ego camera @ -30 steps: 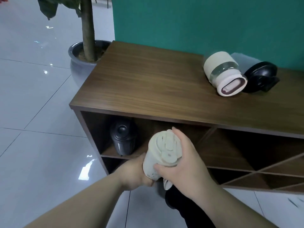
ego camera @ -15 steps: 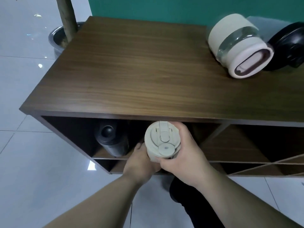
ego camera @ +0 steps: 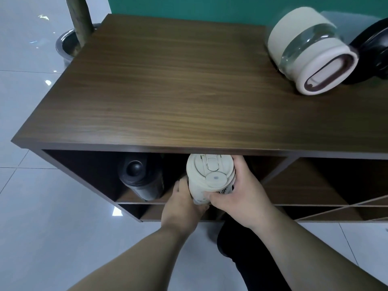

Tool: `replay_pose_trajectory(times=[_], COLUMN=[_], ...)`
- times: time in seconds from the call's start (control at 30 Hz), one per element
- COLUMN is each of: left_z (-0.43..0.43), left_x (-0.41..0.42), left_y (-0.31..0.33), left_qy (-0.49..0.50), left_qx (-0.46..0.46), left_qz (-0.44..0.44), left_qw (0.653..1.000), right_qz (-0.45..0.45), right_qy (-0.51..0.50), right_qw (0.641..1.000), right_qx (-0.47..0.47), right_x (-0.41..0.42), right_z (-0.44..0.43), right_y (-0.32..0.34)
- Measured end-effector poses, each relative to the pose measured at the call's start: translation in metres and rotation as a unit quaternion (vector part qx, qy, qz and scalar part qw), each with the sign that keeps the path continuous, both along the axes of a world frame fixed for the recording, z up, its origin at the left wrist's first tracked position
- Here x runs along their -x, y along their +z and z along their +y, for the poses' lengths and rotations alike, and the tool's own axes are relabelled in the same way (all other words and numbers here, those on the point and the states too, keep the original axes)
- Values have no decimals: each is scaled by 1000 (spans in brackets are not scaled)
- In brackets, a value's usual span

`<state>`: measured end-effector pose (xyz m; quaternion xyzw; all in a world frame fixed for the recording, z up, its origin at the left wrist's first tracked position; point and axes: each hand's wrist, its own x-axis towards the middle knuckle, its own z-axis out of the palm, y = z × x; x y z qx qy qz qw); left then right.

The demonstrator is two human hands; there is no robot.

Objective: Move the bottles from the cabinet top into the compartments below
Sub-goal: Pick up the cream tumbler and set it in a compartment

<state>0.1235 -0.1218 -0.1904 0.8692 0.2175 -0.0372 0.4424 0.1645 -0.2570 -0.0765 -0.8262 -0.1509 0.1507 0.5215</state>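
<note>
Both hands grip the cream bottle [ego camera: 210, 178] at the mouth of the upper left compartment [ego camera: 88, 171] of the wooden cabinet [ego camera: 178, 91]. The bottle stands upright, its flip lid facing the camera, its top edge just under the front lip of the cabinet top. The right hand [ego camera: 241, 192] wraps the bottle's right side, fingers curled round the body and thumb pressed across the front below the lid. The left hand [ego camera: 180, 204] cups the lower left side — its fingers are hidden behind the bottle, so only the back of the hand and the thumb show.

Inside the same compartment, to the left of the cream bottle, a black bottle [ego camera: 140, 179] stands on the shelf (slightly tilted, cap toward the camera).

2 bottles lie on the cabinet top at the far right: a cream-and-clear bottle [ego camera: 310, 49] on its side, and a black bottle on top [ego camera: 373, 51] touching it — partly cut off by the frame edge.
</note>
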Motion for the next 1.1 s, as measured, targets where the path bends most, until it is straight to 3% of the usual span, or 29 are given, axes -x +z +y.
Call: replay_pose_trajectory(times=[1.1], left_z=[3], left_x=[-3], left_y=[0], left_qy=[-19], left_qx=[-25], left_qz=[15], left_qw=[999], right_qz=[39], right_qy=[-28], right_qw=[999], right_qx=[-22], right_x=[-4], right_z=[-1], right_y=[-5])
